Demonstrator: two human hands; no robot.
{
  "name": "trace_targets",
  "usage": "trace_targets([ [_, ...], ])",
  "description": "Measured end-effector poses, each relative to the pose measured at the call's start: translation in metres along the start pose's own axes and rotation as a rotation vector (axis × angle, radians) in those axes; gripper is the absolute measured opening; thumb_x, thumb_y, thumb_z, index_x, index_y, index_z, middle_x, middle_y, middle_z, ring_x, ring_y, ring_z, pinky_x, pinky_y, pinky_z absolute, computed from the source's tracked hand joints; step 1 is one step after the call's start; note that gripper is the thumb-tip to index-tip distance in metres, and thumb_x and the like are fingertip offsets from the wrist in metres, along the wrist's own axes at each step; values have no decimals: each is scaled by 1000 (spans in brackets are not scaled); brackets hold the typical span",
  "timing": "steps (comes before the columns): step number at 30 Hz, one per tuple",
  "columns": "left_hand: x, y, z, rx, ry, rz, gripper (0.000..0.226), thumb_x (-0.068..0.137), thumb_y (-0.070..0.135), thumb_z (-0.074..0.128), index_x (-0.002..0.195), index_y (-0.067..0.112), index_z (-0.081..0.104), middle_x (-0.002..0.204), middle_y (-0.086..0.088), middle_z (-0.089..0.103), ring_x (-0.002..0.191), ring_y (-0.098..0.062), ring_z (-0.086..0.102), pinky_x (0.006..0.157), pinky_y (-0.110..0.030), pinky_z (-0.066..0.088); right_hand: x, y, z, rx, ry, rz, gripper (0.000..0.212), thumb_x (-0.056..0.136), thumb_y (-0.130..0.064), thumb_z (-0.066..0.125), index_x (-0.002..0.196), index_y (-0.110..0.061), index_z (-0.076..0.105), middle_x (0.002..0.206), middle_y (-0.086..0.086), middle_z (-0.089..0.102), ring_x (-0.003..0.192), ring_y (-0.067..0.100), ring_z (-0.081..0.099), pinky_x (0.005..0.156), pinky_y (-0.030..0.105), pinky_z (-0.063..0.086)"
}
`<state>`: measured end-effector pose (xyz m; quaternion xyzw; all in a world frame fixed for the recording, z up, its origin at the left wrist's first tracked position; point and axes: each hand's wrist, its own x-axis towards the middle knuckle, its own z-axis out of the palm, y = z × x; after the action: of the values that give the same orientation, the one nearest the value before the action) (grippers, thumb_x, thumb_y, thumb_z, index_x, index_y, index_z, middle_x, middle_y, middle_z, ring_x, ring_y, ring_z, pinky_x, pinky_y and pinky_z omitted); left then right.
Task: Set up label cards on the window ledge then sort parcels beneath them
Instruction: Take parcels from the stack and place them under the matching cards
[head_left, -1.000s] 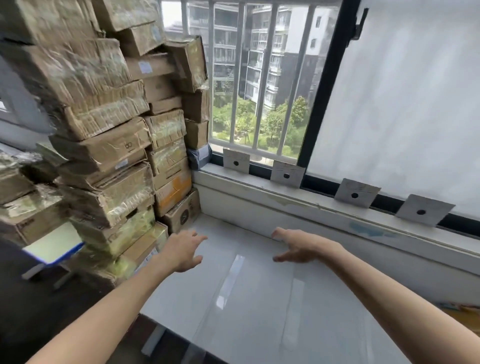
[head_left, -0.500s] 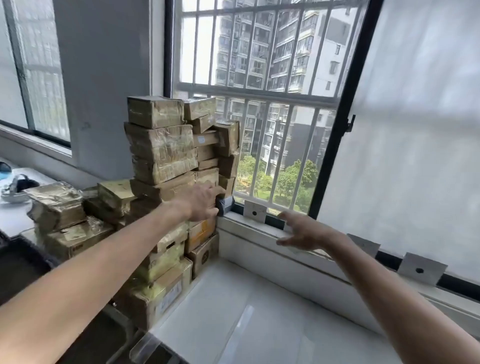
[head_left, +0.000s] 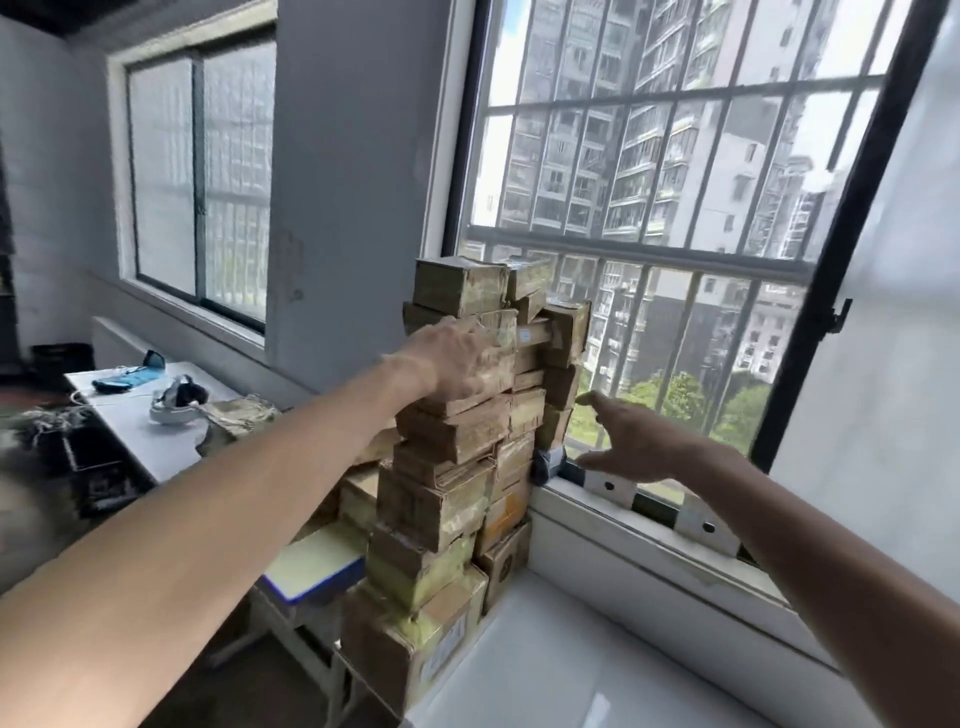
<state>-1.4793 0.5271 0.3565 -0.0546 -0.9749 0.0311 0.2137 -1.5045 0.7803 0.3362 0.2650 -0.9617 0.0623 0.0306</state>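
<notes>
A tall stack of brown taped parcels (head_left: 441, 499) stands at the left end of the white table (head_left: 571, 675), against the window. My left hand (head_left: 457, 358) is raised to the upper part of the stack and its blurred fingers lie against the second parcel from the top (head_left: 498, 332). To the right of the stack my right hand (head_left: 634, 441) hovers with spread fingers and holds nothing. Below it, two white label cards, each with a black dot (head_left: 609, 488) (head_left: 706, 530), lean on the window ledge (head_left: 649, 525).
A barred window (head_left: 649, 208) rises behind the stack and a frosted pane (head_left: 883, 364) fills the right. A flat yellow pad with a blue edge (head_left: 317, 566) lies left of the stack. A side desk (head_left: 145, 441) holds a white headset (head_left: 171, 405).
My view has tilted upward. My left hand rose from the middle of the stack to the upper parcels. My right hand moved left, closer to the stack's right side.
</notes>
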Motion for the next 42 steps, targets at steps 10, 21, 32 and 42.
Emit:
trace_targets([
  [10,59,-145,-1,-23,159,-183,86,80,64,66,150,34,28,142,-9,40,127,-34,47,93,-48,47,145,-104,1,-24,176,-45,90,89,-34,74,155,-20,15,139,18,51,123,34,54,102,44,47],
  [21,153,-154,2,-242,-21,-252,115,72,85,56,158,35,-2,165,-15,-6,146,-46,20,112,-59,33,184,-124,-10,-143,154,106,96,89,-34,74,159,-22,8,157,13,34,140,33,40,112,42,39],
  [32,182,-145,21,-405,-36,-289,106,87,64,61,158,25,-8,164,-20,4,147,-44,18,115,-50,28,150,-92,-22,-216,74,257,90,92,-37,68,159,-22,9,156,15,37,140,33,40,114,43,36],
  [42,180,-153,26,-424,198,-196,110,68,55,83,152,19,21,158,-22,10,143,-47,25,107,-51,42,151,-97,-18,-187,91,210,94,90,-39,70,159,-25,8,156,14,36,139,34,42,114,46,39],
])
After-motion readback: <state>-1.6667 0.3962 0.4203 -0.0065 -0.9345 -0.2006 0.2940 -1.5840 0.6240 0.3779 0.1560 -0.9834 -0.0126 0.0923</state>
